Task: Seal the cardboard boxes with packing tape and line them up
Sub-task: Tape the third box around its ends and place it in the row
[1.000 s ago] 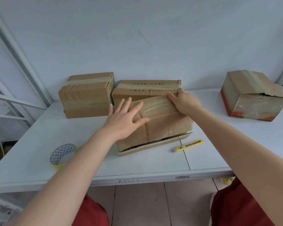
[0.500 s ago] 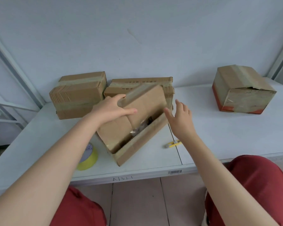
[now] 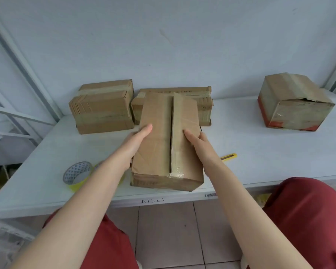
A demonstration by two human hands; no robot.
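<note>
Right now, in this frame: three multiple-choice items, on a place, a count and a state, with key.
1. Relative to the middle box, the yellow tape roll lies: A) on top B) left, on the table C) behind
2. Cardboard boxes on the table: A) two B) four C) six
3. The middle box is: A) untouched B) held by one hand C) held by both hands
Key: 1B, seen lower left on the tabletop; 2B, back-left box, back-centre box, right box, middle box; 3C, left hand and right hand clasp its sides.
</note>
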